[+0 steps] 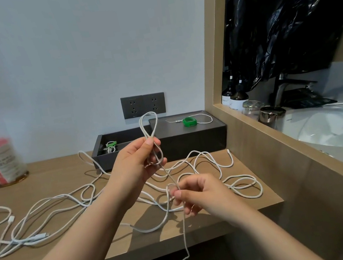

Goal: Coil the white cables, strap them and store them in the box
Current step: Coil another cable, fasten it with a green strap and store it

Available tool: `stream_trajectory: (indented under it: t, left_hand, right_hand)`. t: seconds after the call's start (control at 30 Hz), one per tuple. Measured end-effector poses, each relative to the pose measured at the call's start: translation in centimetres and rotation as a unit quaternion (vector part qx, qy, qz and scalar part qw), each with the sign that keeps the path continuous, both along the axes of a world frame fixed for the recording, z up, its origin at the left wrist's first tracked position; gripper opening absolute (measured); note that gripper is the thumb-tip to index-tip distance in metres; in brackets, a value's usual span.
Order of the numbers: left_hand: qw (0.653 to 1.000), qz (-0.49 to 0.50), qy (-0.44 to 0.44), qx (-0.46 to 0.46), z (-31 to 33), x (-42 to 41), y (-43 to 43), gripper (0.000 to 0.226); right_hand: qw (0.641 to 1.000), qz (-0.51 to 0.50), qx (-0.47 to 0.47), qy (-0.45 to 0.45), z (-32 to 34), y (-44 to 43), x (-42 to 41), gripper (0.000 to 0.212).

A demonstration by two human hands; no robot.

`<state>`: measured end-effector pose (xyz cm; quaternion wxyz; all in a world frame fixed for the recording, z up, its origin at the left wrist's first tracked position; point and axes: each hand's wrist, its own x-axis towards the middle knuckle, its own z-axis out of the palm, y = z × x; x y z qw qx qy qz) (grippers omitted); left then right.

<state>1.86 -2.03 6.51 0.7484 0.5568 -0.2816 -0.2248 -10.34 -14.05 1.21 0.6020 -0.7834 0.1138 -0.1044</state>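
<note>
One strapped coil [111,146] lies in the box [193,143] beyond the fingers [150,143], which grip a barely looped cable [169,175]; loose cables [34,239] lie below.

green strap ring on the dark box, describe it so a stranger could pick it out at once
Find the two dark wall sockets above the desk; right below them sits a dark box. On its raised right half lies the green strap ring. It is the larger green ring; the other green strap, in the open left half, is wrapped round a coiled cable.
</note>
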Motion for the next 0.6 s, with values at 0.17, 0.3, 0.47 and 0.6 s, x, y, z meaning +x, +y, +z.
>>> stream_trajectory:
  t: [0.17,0.3,0.47,0.6]
  left_hand:
    - [0.999,0.047,-0.002,0.016,-0.2,0.8,0.4,0.027]
    - [1.0,0.023,0.011,0.014,-0.8,1.0,0.6,0.028]
    - [0.997,0.045,-0.02,0.055,-1.5,1.0,0.7,0.029]
    - [0.995,0.048,-0.059,0.062,-1.7,0.8,0.6,0.03]
  right_hand:
    - [1.0,-0.018,-0.016,0.017,-0.1,-1.1,-1.0,0.01]
    - [0.996,-0.036,-0.076,0.033,-0.1,-1.8,-2.0,0.008]
    - [0.988,-0.055,-0.133,0.048,0.1,-2.6,-3.1,0.007]
    - [0.982,-0.027,-0.171,0.075,0.5,-2.7,-3.6,0.008]
